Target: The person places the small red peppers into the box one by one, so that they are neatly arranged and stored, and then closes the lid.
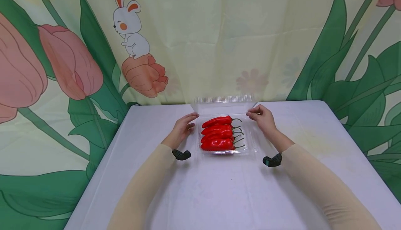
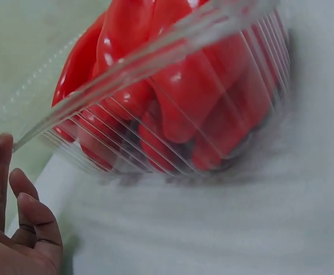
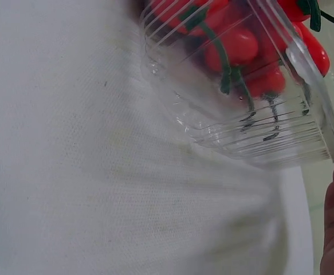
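A clear plastic clamshell box (image 1: 224, 152) sits on the table with its lid (image 1: 223, 100) raised at the back. Several glossy red peppers (image 1: 217, 144) lie side by side in it, their green stems pointing right. My left hand (image 1: 181, 127) is at the box's back left corner. In the left wrist view, its fingertips pinch the rim (image 2: 69, 109) while the other fingers curl loosely below. At the back right corner, my right hand (image 1: 262, 118) pinches the plastic edge between thumb and fingers. The ribbed side wall (image 3: 270, 140) shows close up in the right wrist view.
A white cloth covers the table (image 1: 219, 195). Directly behind its far edge hangs a curtain (image 1: 203, 41) printed with tulips and a rabbit. Dark wrist devices (image 1: 181, 155) sit at both cuffs.
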The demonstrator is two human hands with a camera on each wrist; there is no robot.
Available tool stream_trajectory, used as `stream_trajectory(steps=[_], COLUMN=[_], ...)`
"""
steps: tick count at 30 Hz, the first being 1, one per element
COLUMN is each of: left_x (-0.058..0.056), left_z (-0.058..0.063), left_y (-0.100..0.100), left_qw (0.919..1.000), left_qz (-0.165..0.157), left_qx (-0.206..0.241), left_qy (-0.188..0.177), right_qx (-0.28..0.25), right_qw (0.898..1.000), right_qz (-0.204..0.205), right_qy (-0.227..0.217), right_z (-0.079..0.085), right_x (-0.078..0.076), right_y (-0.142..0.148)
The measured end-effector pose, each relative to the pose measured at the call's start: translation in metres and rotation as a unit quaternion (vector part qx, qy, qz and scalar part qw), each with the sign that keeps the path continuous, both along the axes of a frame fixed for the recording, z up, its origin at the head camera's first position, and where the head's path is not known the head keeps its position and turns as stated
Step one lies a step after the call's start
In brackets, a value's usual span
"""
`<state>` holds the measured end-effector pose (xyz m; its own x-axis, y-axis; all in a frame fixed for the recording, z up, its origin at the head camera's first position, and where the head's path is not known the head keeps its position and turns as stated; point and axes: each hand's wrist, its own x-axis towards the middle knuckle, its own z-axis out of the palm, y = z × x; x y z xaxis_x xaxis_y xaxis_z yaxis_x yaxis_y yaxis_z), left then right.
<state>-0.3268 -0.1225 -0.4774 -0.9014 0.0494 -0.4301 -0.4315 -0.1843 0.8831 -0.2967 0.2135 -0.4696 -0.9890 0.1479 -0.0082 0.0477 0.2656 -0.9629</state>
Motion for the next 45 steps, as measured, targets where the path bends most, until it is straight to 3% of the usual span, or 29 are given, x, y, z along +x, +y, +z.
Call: stream_trajectory(steps=[6, 14, 23, 37, 45], left_x=[0.003, 0.005, 0.012, 0.019, 0.021], left_z=[-0.003, -0.004, -0.004, -0.003, -0.009], left_y=[-0.002, 0.0, -0.003, -0.003, -0.008], left_qw=[0.9998, 0.9994, 0.999, 0.9993, 0.9988], left_qz=[-0.005, 0.022, -0.019, -0.013, -0.019], left_qx=[0.015, 0.028, 0.021, 0.003, -0.018], left_qy=[0.011, 0.0, 0.034, 0.035, 0.042], right_qx=[0.001, 0.03, 0.052, 0.055, 0.051], right_qw=[1.0, 0.999, 0.998, 0.998, 0.998], right_qz=[0.004, -0.014, 0.004, 0.032, 0.047], right_qy=[0.016, 0.035, 0.024, 0.014, 0.011], right_z=[-0.004, -0.005, -0.007, -0.009, -0.011], right_x=[0.001, 0.005, 0.011, 0.022, 0.029], right_y=[0.003, 0.008, 0.01, 0.015, 0.018])
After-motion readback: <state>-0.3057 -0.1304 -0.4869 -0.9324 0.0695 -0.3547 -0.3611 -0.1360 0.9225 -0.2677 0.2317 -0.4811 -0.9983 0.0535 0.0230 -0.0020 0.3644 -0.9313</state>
